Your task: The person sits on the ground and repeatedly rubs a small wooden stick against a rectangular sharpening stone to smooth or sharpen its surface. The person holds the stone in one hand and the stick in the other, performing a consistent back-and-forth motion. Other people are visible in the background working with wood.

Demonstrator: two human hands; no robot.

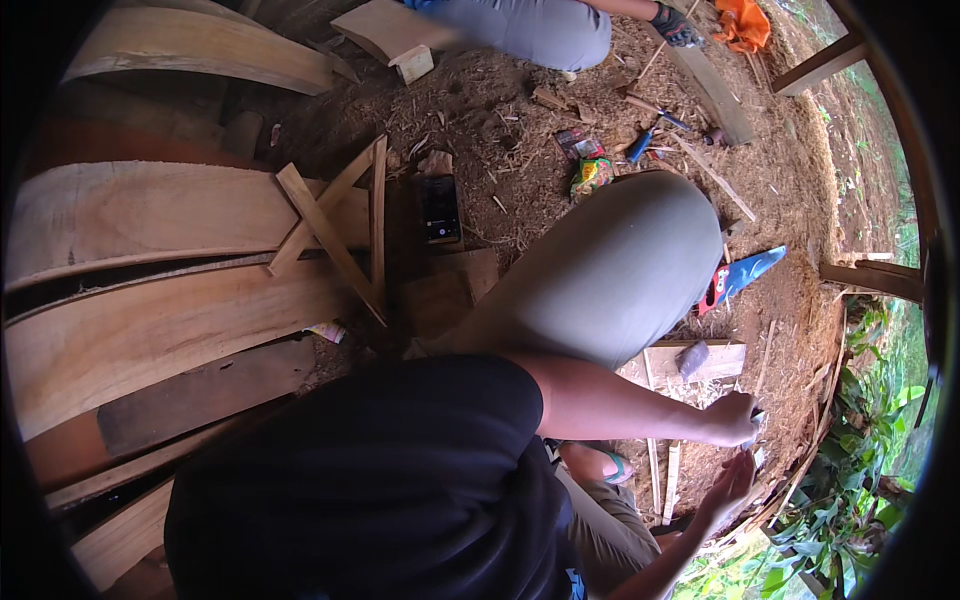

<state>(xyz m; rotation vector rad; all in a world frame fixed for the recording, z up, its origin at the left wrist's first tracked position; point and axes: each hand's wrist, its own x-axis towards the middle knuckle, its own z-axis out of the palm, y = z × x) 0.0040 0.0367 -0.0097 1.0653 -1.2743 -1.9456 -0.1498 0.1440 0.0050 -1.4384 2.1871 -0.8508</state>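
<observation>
My left hand [733, 419] is closed in a fist around a small dark and greyish thing, mostly hidden by the fingers. Just below it in the head view is my right hand [733, 482], its fingers pressed together and reaching toward the left fist. Whatever its fingertips pinch is too small to make out. Beside the hands, a pale board [720, 358] lies on the ground with a small purplish plastic bag [692, 360] on it. Thin wooden strips [671, 480] lie nearby. Past my raised knee rests a handsaw [740, 278] with a blue blade and red handle.
Long planks [150, 215] and crossed wooden strips [325, 235] fill the left side, beside a phone [440, 210]. Blue-handled tools [641, 146] and a green packet [592, 176] lie on shavings. Another person's gloved hand [677, 25] is near a board [715, 90]. Posts [875, 280] and plants stand right.
</observation>
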